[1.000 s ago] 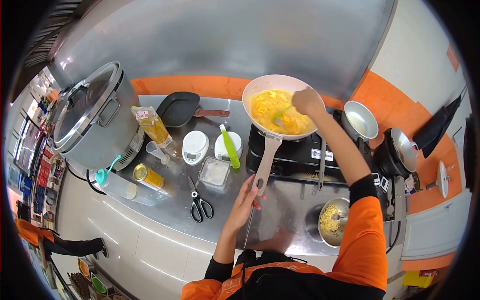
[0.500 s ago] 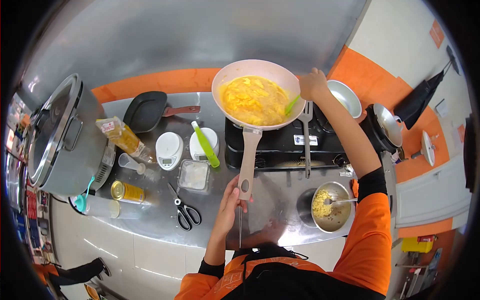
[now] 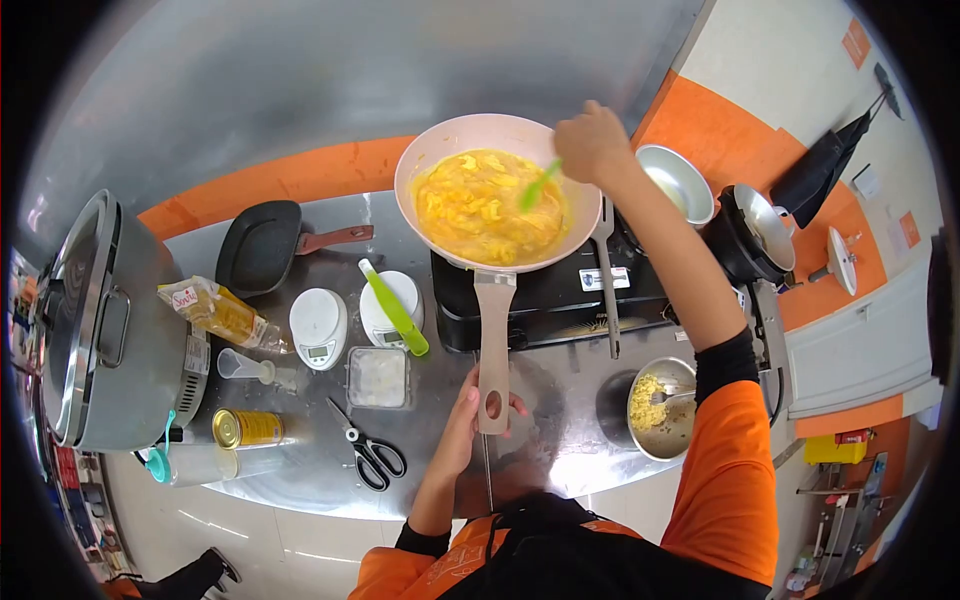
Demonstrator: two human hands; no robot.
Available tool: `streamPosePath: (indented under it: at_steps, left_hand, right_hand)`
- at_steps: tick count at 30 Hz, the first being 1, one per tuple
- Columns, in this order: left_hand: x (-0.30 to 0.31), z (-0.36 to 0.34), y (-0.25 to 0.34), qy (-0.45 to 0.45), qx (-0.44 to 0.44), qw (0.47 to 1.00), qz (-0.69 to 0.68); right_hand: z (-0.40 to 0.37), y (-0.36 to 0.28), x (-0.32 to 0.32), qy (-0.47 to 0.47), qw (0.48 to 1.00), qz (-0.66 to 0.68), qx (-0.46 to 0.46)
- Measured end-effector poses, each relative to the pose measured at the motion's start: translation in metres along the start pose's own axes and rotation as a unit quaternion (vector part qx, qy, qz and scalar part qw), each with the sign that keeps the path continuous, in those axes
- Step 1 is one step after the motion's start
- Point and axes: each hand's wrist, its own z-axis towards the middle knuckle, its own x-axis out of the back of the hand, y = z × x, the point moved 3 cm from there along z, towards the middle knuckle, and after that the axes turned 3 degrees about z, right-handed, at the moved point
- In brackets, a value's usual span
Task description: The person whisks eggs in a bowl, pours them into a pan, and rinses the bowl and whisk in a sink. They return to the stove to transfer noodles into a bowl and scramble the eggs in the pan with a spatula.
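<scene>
My left hand (image 3: 465, 412) is closed round the end of the beige handle of a frying pan (image 3: 415, 165), which is over the black gas stove (image 3: 540, 325). Partly cooked yellow egg (image 3: 480, 205), with soft curds in liquid, covers much of the pan's floor. My right hand (image 3: 592, 145), over the pan's right rim, is closed on a green spatula (image 3: 540, 187). The spatula's head is in or just above the egg, and its upper part is hidden by the fingers. A grey slotted turner (image 3: 605, 270) lies on the stove to the right.
To the left are two white scales (image 3: 318, 325), a green utensil (image 3: 393, 306), a clear container (image 3: 378, 377), scissors (image 3: 368, 450), a yellow can (image 3: 247, 428), an oil pouch (image 3: 222, 315), a dark square pan (image 3: 258, 245) and a large grey cooker (image 3: 150, 350). A bowl (image 3: 662, 440) with yellow crumbs sits right.
My right hand has moved left and up over the pan, taking the green spatula from the right edge further into the egg. My left hand keeps hold of the handle.
</scene>
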Motion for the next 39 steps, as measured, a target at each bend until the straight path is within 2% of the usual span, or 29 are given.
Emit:
streamPosePath:
  at_steps: [2,5,8,11,14,17,20,23,26,29,31,33,36,39]
  left_hand:
    - [-0.003,0.008,0.004,-0.021,0.004,0.999,-0.043]
    - [-0.008,0.012,0.009,0.011,0.021,1.000,-0.011]
    - [-0.007,0.011,0.004,-0.012,0.041,0.998,-0.039]
    - [-0.013,0.009,0.015,0.013,0.006,1.000,-0.023]
    - [-0.010,0.012,0.020,-0.022,0.019,0.999,0.024]
    - [-0.011,0.013,0.023,-0.008,0.013,0.999,0.046]
    - [-0.008,0.012,0.021,-0.027,0.032,0.999,0.034]
    - [-0.010,0.011,0.023,-0.025,0.029,0.999,0.019]
    - [-0.008,0.012,0.021,-0.026,0.033,0.999,0.023]
    - [-0.010,0.013,0.020,-0.010,0.020,0.999,0.026]
    - [-0.009,0.013,0.020,-0.007,0.022,0.999,0.026]
    - [-0.009,0.014,0.019,-0.007,0.020,0.999,0.024]
    - [-0.009,0.013,0.018,-0.008,0.017,1.000,0.019]
    - [-0.011,0.013,0.021,-0.006,0.015,1.000,0.013]
  right_hand:
    - [-0.004,0.015,0.000,-0.031,0.994,-0.067,-0.077]
    - [0.017,0.029,-0.031,-0.009,0.991,-0.094,-0.099]
    - [0.048,0.033,-0.062,0.038,0.991,-0.078,-0.105]
    - [0.079,0.023,-0.080,0.095,0.989,-0.056,-0.098]
    - [0.105,0.005,-0.085,0.117,0.992,0.011,-0.050]
    - [0.119,-0.022,-0.094,0.152,0.982,0.115,0.012]
    - [0.115,-0.042,-0.080,0.056,0.975,0.194,0.095]
    - [0.091,-0.049,-0.064,0.035,0.957,0.219,0.188]
    - [0.058,-0.041,-0.050,0.029,0.951,0.192,0.241]
    - [0.017,-0.027,-0.041,0.038,0.965,0.108,0.237]
    - [-0.010,-0.009,-0.026,0.021,0.981,0.056,0.184]
    - [-0.022,0.012,-0.018,-0.079,0.997,-0.009,0.025]
    - [-0.022,0.042,-0.031,-0.039,0.994,-0.007,-0.105]
    - [0.000,0.042,-0.057,-0.075,0.991,0.021,-0.112]
